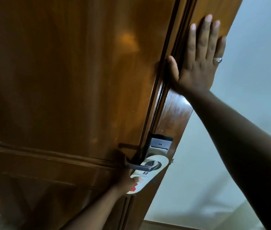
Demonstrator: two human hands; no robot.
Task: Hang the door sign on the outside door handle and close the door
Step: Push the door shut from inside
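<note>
A glossy brown wooden door (pixel 68 77) fills the left and middle of the view. Low on its right edge sits a silver lock plate (pixel 160 145) with a metal lever handle (pixel 141 166). A white door sign (pixel 149 173) with red marks hangs with its hole around the handle. My left hand (pixel 129 179) grips the sign's lower part, just below the lever. My right hand (pixel 199 58) lies flat with fingers spread on the wooden frame (pixel 174 117) beside the door's edge, thumb on the moulding.
A pale wall (pixel 256 80) lies to the right of the frame. A wooden skirting board (pixel 164 225) runs along the bottom right. A strip of light floor shows at the lower left corner.
</note>
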